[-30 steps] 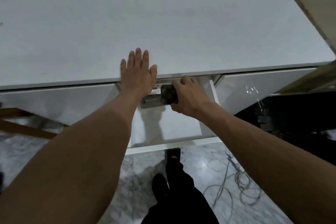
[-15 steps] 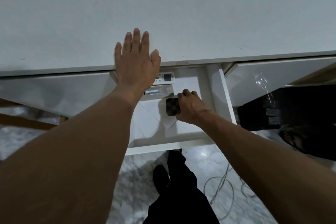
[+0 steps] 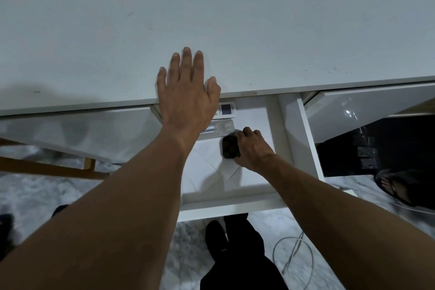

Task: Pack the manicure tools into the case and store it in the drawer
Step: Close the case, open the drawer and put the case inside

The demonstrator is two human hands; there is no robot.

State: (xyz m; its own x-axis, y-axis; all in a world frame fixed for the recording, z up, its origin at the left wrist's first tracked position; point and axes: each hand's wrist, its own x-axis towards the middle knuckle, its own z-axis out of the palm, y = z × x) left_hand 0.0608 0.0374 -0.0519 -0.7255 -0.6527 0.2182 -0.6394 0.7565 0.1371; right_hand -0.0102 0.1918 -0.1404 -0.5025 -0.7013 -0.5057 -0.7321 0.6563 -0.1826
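Right hand point(image 3: 253, 148) closed around dark case point(image 3: 230, 147), case at its fingertips, low inside open drawer point(image 3: 231, 207). Left hand point(image 3: 187, 94) flat, fingers spread, on tabletop point(image 3: 211, 19). Case probably light, rigid; hold by side edges.

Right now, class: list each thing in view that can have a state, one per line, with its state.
Drawer: pulled open.
Case: shut, down in the drawer.
Right hand: closed on the case.
Left hand: flat and open on the tabletop.
Remote: lying at the drawer's back, screen up.
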